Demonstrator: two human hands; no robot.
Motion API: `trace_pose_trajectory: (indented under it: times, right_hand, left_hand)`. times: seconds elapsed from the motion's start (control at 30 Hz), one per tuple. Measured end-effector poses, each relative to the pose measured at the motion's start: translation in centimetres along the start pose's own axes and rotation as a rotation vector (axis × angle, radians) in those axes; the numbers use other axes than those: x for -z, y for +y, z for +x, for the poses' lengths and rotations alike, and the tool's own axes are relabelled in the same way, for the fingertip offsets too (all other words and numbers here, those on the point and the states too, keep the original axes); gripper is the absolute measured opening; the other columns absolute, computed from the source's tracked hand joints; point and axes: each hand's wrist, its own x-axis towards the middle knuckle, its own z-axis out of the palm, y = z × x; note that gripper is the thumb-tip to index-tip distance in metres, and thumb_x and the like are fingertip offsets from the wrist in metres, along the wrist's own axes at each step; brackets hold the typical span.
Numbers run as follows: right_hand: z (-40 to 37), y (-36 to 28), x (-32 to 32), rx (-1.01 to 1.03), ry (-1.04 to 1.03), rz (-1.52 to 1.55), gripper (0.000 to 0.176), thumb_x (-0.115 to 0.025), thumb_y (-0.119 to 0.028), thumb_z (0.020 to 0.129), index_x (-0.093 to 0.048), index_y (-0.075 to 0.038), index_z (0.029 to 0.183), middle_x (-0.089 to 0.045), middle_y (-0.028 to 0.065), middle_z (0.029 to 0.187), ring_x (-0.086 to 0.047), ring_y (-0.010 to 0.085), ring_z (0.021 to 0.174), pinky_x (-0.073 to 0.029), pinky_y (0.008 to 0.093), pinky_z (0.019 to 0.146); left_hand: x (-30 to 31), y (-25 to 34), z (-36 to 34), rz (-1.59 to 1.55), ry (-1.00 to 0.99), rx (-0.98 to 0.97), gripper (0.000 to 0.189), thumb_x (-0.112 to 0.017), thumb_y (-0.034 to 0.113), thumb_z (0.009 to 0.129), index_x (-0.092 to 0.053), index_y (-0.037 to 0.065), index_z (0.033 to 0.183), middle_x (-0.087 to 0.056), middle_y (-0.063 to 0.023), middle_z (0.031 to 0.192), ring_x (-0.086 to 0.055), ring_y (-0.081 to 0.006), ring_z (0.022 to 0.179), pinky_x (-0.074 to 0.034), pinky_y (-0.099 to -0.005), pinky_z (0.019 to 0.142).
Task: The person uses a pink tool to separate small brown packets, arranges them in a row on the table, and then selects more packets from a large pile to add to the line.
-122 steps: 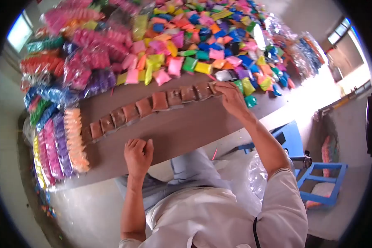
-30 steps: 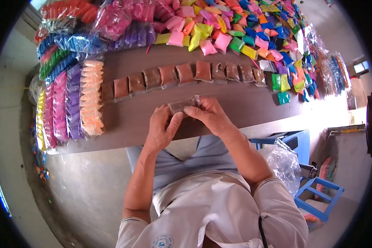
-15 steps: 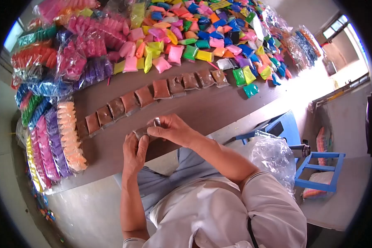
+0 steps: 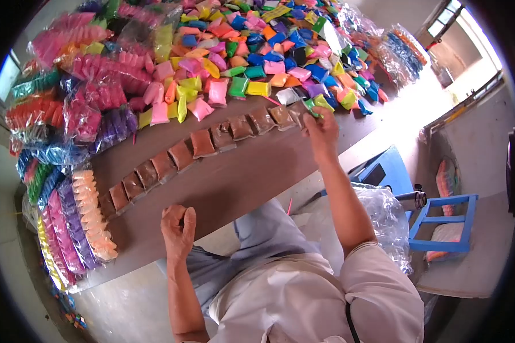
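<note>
A row of small brown packets [image 4: 202, 143] in clear film runs slantwise across the dark table. At its right end my right hand [image 4: 324, 132] reaches out, fingers pinched at the edge of the last brown packet [image 4: 297, 111]. Green and yellow packets lie right beside those fingertips and are partly covered by them. My left hand [image 4: 178, 231] is near the table's front edge, below the row. Its fingers are loosely curled, the thumb stands apart from them, and nothing shows between them.
A large heap of colourful packets [image 4: 257, 71] covers the far side of the table. Bagged strips of packets, including a peach strip [image 4: 88, 208], are stacked at left. A blue frame [image 4: 443, 246] and clear plastic bag [image 4: 377, 211] are at right.
My hands have come apart. The right one has carried the brown packet forward and right to the row's end; the left has let go and dropped slightly back. The view has shifted a little.
</note>
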Motion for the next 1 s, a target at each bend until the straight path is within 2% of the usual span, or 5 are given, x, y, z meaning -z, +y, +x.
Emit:
trace_pose_trajectory:
  times: [0.2,0.37,0.43,0.57,1.0]
  right_hand:
    - [3.5,2.4,0.6,-0.04,-0.041,-0.2,0.024,-0.071,-0.016,0.09,-0.065,-0.002,0.108,-0.069,0.0085,0.084,-0.064,0.0136,0.068,-0.052,0.0317,0.059]
    - [4.5,3.9,0.0,0.303,0.09,-0.503,0.025,-0.073,-0.024,0.089,-0.069,-0.003,0.101,-0.069,0.0121,0.081,-0.068,0.0227,0.071,-0.053,0.0346,0.065]
    - [4.1,2.6,0.2,0.24,0.017,-0.625,0.024,-0.07,-0.025,0.087,-0.07,-0.003,0.097,-0.071,0.019,0.086,-0.069,0.0352,0.08,-0.053,0.0419,0.071]
    - [4.0,1.9,0.7,0.13,-0.02,-0.66,0.023,-0.07,-0.027,0.087,-0.072,-0.004,0.094,-0.072,0.0182,0.087,-0.069,0.0357,0.083,-0.053,0.0432,0.073]
    - [4.3,2.2,0.4,0.542,-0.279,-0.711,0.018,-0.069,-0.013,0.086,-0.073,-0.005,0.102,-0.068,0.0133,0.103,-0.066,0.0318,0.094,-0.052,0.0394,0.084]
  left_hand:
    - [-0.8,0.2,0.1,0.118,0.033,-0.056,0.033,-0.067,0.02,0.092,-0.049,0.003,0.069,-0.047,-0.0081,0.064,-0.044,-0.0243,0.065,-0.036,-0.0368,0.071]
    - [-0.8,0.3,0.2,0.151,0.025,-0.055,0.034,-0.067,0.018,0.091,-0.048,0.002,0.068,-0.046,-0.0089,0.064,-0.044,-0.0249,0.065,-0.035,-0.0372,0.07]
    - [-0.8,0.3,0.1,0.178,0.028,-0.043,0.034,-0.066,0.018,0.091,-0.048,0.002,0.068,-0.045,-0.0092,0.064,-0.044,-0.0251,0.065,-0.035,-0.0373,0.069]
    - [-1.0,0.4,0.2,0.171,0.05,-0.072,0.034,-0.066,0.017,0.091,-0.048,0.001,0.068,-0.045,-0.0097,0.064,-0.045,-0.0259,0.065,-0.035,-0.0371,0.069]
    - [-1.1,1.3,0.4,0.219,0.044,-0.079,0.028,-0.067,0.01,0.089,-0.05,0.002,0.068,-0.049,-0.0106,0.064,-0.047,-0.0285,0.065,-0.036,-0.0386,0.069]
